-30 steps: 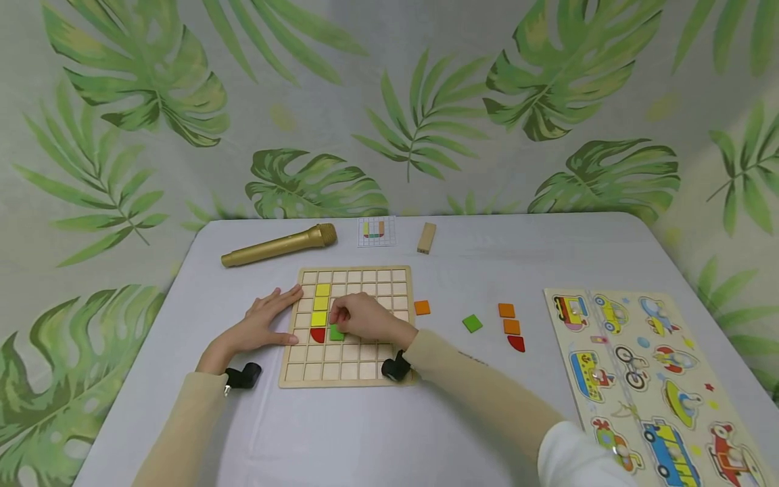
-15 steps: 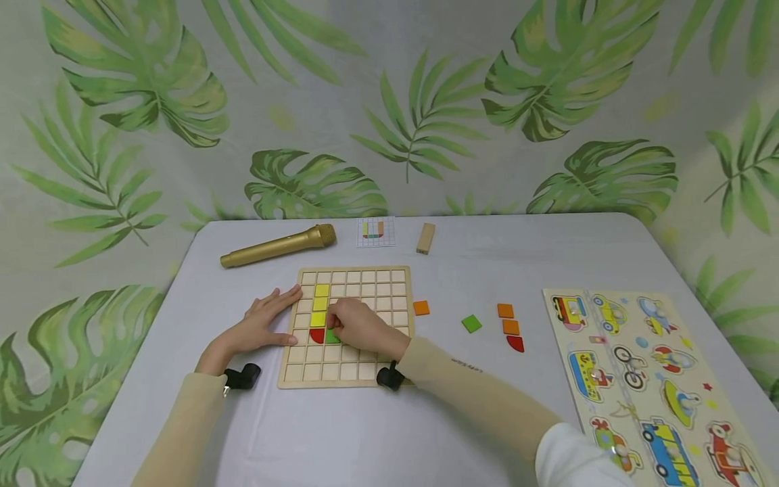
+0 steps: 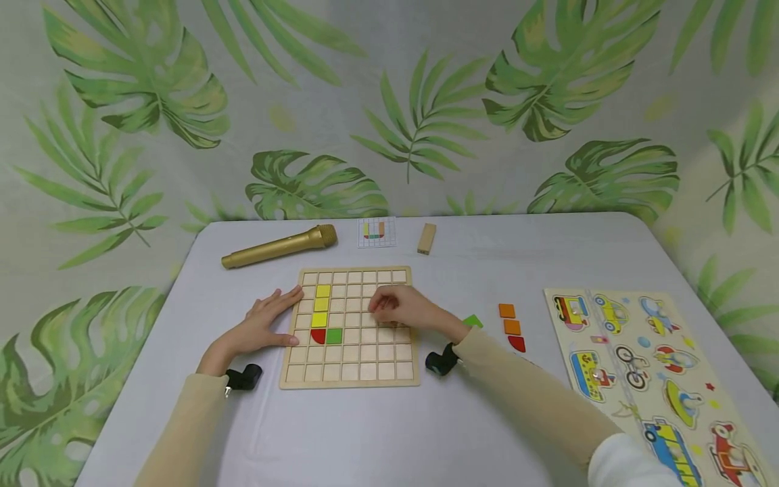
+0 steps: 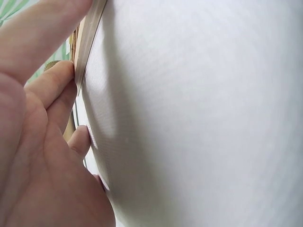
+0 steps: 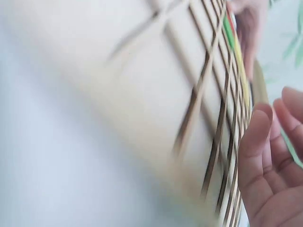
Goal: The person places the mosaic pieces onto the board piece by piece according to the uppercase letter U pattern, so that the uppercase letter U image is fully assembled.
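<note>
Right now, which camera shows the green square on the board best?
The head view: the green square is fully visible on the board, beside the red piece. The right wrist view catches only a thin, slanted green strip; the left wrist view shows none.

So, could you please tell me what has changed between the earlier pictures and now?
The right hand has let go of the green tile, now lying beside the red piece, and moved right over the board. The left hand, red piece and yellow tiles stayed as they were.
</note>
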### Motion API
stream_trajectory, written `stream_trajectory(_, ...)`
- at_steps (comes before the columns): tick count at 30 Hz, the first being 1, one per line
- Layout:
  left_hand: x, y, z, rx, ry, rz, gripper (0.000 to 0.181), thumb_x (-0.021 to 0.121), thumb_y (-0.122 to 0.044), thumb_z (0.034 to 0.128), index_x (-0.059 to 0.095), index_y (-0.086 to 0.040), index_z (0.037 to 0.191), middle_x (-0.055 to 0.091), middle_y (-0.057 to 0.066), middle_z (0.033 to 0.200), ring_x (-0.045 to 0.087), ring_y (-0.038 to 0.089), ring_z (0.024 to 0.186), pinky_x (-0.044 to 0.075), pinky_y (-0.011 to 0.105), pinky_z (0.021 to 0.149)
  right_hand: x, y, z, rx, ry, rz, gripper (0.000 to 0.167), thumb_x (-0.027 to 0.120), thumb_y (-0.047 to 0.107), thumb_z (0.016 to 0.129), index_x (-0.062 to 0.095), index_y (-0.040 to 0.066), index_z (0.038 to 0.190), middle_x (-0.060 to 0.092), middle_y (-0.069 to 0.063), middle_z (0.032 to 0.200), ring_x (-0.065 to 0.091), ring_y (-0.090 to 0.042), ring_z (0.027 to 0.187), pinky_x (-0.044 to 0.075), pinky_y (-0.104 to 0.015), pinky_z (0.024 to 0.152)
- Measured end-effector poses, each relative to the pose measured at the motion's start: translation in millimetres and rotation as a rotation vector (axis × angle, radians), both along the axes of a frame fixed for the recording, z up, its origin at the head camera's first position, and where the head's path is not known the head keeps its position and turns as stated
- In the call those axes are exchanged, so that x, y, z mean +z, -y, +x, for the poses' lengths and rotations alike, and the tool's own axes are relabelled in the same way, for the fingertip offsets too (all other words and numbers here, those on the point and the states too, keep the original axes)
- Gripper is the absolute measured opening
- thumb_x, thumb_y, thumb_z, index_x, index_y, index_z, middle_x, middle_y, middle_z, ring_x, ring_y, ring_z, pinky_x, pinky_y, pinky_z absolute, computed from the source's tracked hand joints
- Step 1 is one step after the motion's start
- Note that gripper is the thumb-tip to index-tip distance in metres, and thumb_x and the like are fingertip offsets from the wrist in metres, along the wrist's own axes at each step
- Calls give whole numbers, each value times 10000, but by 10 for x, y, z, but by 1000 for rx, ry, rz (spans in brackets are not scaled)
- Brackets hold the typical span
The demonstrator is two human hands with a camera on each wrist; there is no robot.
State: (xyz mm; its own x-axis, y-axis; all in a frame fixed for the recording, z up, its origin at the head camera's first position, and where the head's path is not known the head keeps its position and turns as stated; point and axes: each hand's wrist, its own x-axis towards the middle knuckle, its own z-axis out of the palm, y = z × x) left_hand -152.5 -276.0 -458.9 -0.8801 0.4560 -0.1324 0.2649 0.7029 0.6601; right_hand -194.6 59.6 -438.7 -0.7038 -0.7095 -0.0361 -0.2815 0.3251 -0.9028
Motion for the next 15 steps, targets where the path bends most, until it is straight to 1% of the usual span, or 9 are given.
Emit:
stream_trajectory(4, -7, 0, -2, -4, 0, -2, 942, 773, -373, 787, 259, -71, 1516, 164, 126, 1579, 3, 425, 1421, -73, 637, 1062, 5, -409, -71, -29, 33, -14, 127, 634, 33, 903, 637, -48, 1001, 637, -95, 869, 549, -215, 675, 480, -300, 589)
stream_trajectory(8, -13, -1, -3, -3, -1, -9, 941, 771, -373, 788, 256, -74, 1517, 160, 125, 1579, -1, 422, 1422, -74, 634, 1063, 29, -788, -102, -73, 63, -1, 154, 616, 47, 915, 627, -55, 1030, 636, -126, 881, 568, -284, 728, 507, -358, 630)
stream_trajectory(11, -4, -8, -3, -1, 0, -13, 941, 770, -376, 788, 257, -72, 1516, 159, 125, 1580, -3, 423, 1422, -72, 638, 1062, 29, -1035, -115, -119, 75, 38, 172, 619, 86, 924, 633, -34, 1045, 633, -113, 905, 574, -276, 778, 519, -346, 676)
stream_trajectory(15, 23, -20, 3, -1, 1, -5, 941, 774, -370, 785, 263, -61, 1512, 162, 132, 1577, -4, 430, 1419, -76, 643, 1058, 25, -1324, -113, -165, 101, 60, 213, 619, 130, 938, 623, -42, 1063, 620, -142, 927, 566, -277, 795, 524, -318, 704)
